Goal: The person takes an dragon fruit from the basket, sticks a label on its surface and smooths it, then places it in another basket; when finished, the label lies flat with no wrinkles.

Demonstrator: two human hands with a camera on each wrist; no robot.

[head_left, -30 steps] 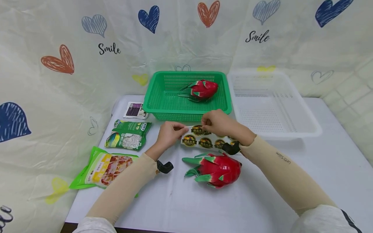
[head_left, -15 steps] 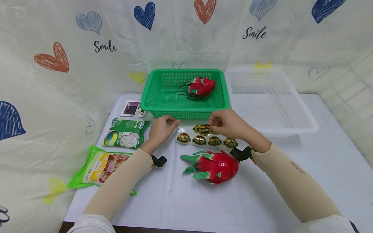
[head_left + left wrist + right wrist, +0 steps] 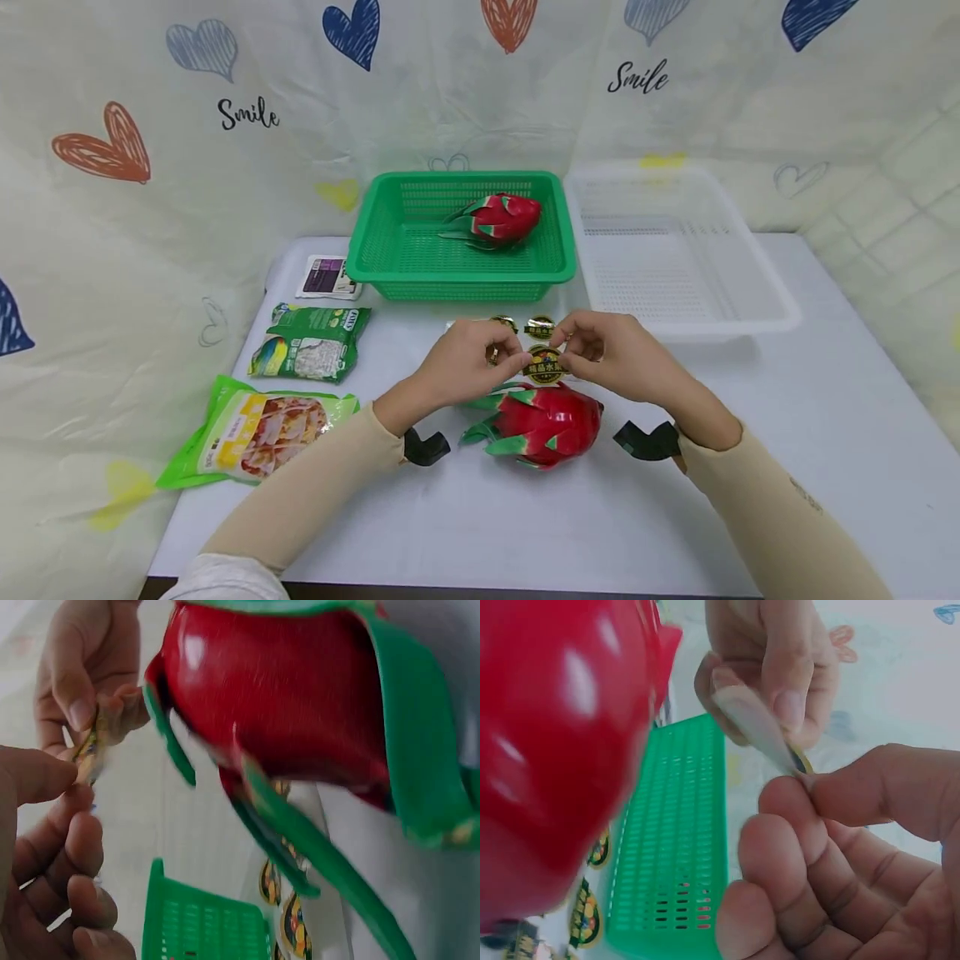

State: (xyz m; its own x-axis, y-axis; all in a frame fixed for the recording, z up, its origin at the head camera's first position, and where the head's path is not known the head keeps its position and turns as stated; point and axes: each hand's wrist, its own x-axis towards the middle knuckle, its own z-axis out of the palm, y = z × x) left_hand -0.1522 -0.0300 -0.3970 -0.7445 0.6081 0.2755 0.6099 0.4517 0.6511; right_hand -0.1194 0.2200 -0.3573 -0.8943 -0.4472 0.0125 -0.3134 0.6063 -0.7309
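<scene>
So we've got both hands pinching one round gold-and-black sticker [image 3: 544, 367] between them, held in the air just above the dragon fruit [image 3: 547, 422] that sits on the white table [image 3: 750, 467]. Our left hand [image 3: 463, 367] grips the sticker's left edge with thumb and forefinger, and our right hand [image 3: 617, 354] pinches the other edge the same way; the wrist views show the fingertips clamped on it, sticker edge-on. Using that front dragon fruit as the landmark: the sticker sheet [image 3: 525, 327] lies flat just behind it, partly hidden by our hands. Further behind is the green basket [image 3: 390, 250] with a second dragon fruit [image 3: 497, 219] inside, and a white basket [image 3: 750, 283] sits behind and to the right. Off to the left are a green grain packet [image 3: 313, 353], a bright green snack bag [image 3: 255, 427], and a small purple-and-white packet [image 3: 327, 277] beside the green basket.
</scene>
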